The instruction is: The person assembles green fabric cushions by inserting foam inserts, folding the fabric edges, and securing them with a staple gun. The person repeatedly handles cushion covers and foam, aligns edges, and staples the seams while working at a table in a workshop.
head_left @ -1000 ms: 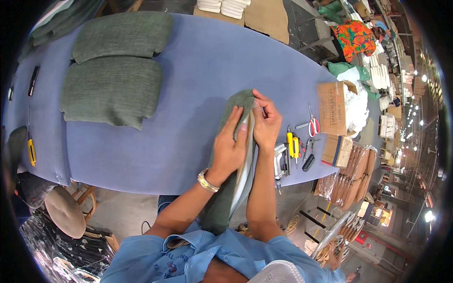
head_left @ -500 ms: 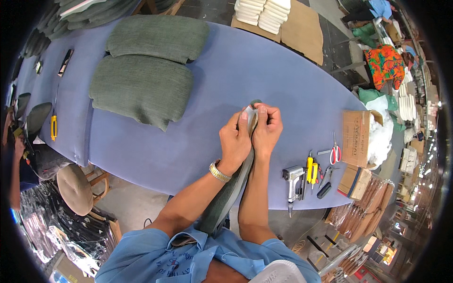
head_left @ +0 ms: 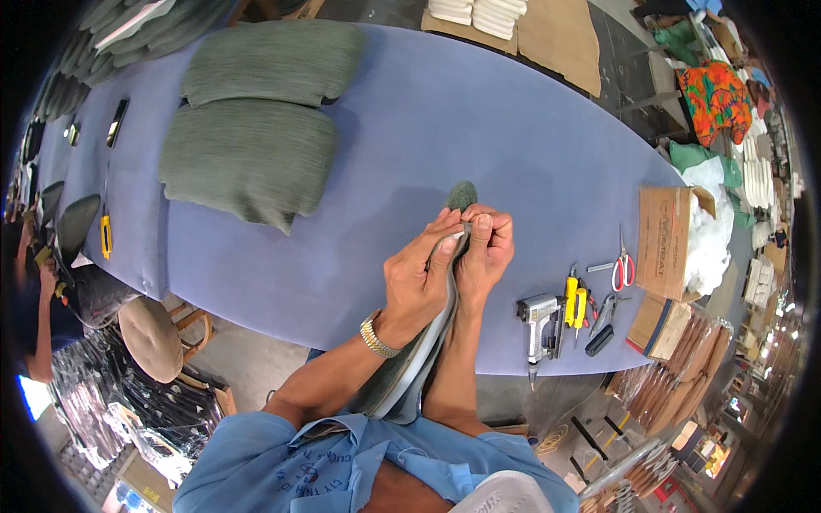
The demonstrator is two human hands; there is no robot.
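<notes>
A long, narrow piece with dark green fabric (head_left: pixel 463 195) outside and a pale inner edge runs from my chest out over the table, seen edge-on. Near its far end, my left hand (head_left: pixel 417 278) lies along the left side, fingers and thumb closed on the edge. My right hand (head_left: pixel 486 252) pinches the same edge from the right, its fingertips close to the left ones. The rounded green tip sticks out beyond both hands. What exactly lies between the fingertips is hidden.
Two green fabric-covered pads (head_left: pixel 248 158) lie at the left on the blue table (head_left: pixel 402 111). To the right are a staple gun (head_left: pixel 539 325), yellow-handled tools (head_left: pixel 575 301), red-handled scissors (head_left: pixel 623 269) and a cardboard box (head_left: pixel 663 244) with white stuffing. Another person's arm (head_left: pixel 41 321) shows far left.
My left hand has turned flatter over the piece, its fingers reaching toward the tip. Both hands sit slightly lower in view, and more of the rounded green end shows.
</notes>
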